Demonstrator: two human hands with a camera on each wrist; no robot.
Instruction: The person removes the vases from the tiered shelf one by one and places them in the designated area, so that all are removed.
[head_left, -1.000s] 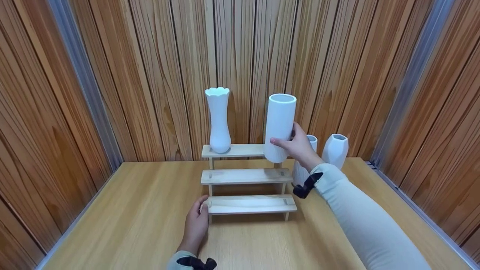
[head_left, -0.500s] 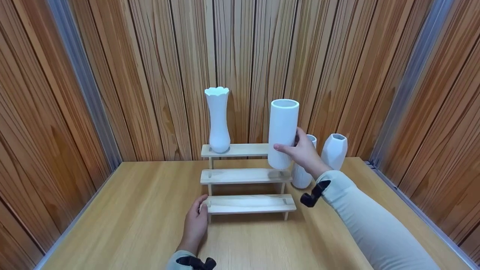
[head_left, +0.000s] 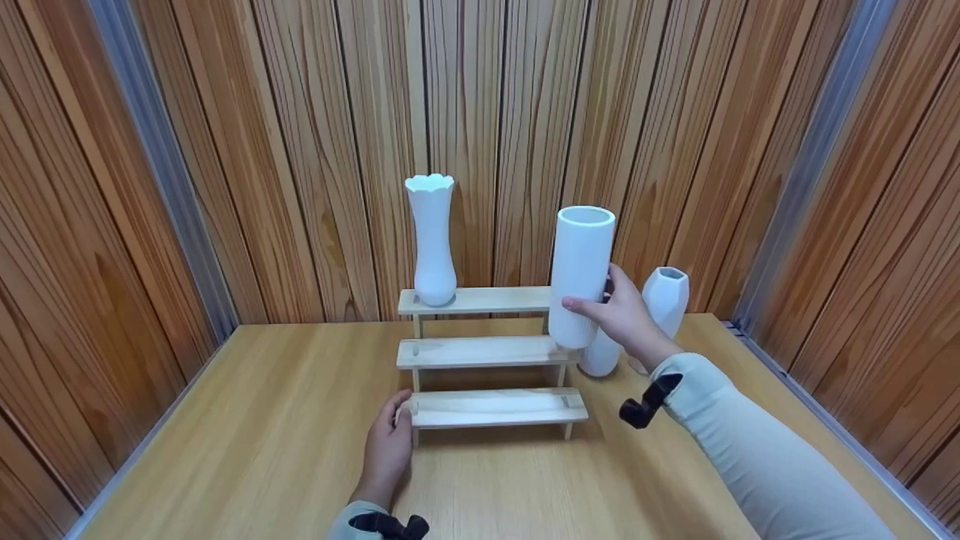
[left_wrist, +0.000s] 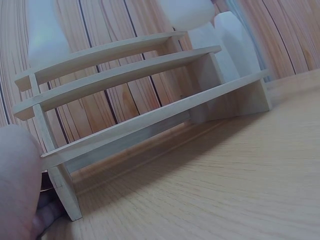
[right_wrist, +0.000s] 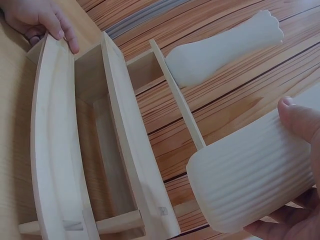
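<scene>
My right hand [head_left: 624, 313] grips a tall white cylinder vase [head_left: 584, 262], its lower part ribbed in the right wrist view. Upright, the vase is held in front of the right ends of the top and middle steps; its base [right_wrist: 215, 200] is off the boards. My left hand [head_left: 389, 442] holds the left end of the bottom step of a three-step wooden display stand [head_left: 495, 409]. In the left wrist view some fingers [left_wrist: 47, 212] are tucked behind the stand's leg. A white scalloped-rim vase [head_left: 433, 240] stands at the left of the top step.
Behind my right hand, a white faceted vase [head_left: 666, 300] stands on the table [head_left: 300, 420]. Another white vase [head_left: 600, 358] stands right of the stand, mostly hidden by the held vase and hand. Wood-panelled walls [head_left: 487, 112] enclose the table's back and sides.
My right hand has carried the cylinder vase rightward and lower, away from the top step. My left hand keeps its hold on the stand, and the scalloped-rim vase stays put.
</scene>
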